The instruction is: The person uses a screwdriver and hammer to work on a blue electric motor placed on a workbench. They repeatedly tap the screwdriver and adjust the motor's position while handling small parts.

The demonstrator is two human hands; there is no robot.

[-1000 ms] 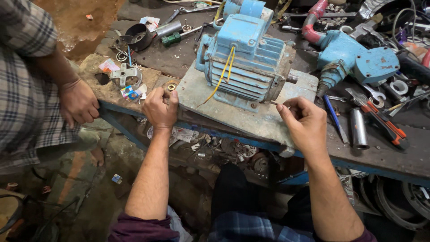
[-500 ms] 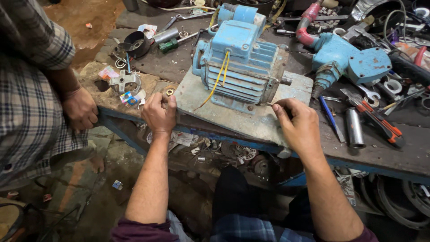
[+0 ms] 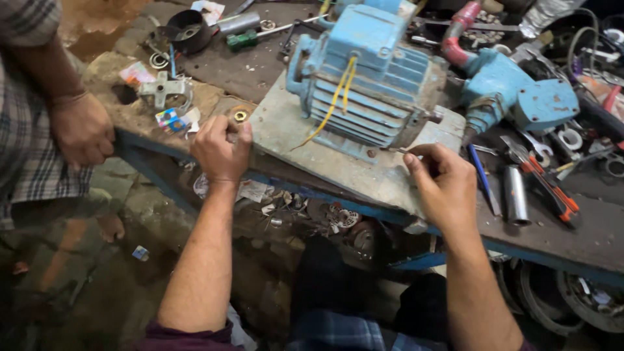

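Observation:
A blue finned electric motor (image 3: 364,84) with yellow wires (image 3: 338,88) lies on a grey plate (image 3: 286,133) on the workbench. My left hand (image 3: 221,146) is curled into a fist at the plate's left corner, next to a small brass ring (image 3: 240,116). I cannot tell whether it holds anything small. My right hand (image 3: 445,185) rests on the plate's right end and pinches a thin metal pin (image 3: 398,150) that points toward the motor's base.
Another person stands at the left, one hand (image 3: 81,130) hanging by the bench edge. A blue pump body (image 3: 520,97), orange-handled screwdriver (image 3: 552,188), metal sleeve (image 3: 517,195), black round cup (image 3: 188,29) and cross-shaped fitting (image 3: 166,91) crowd the bench. Scrap lies below.
Both hands keep their places at the plate's two ends. The view has shifted slightly, and the other person's hand stays by the bench edge.

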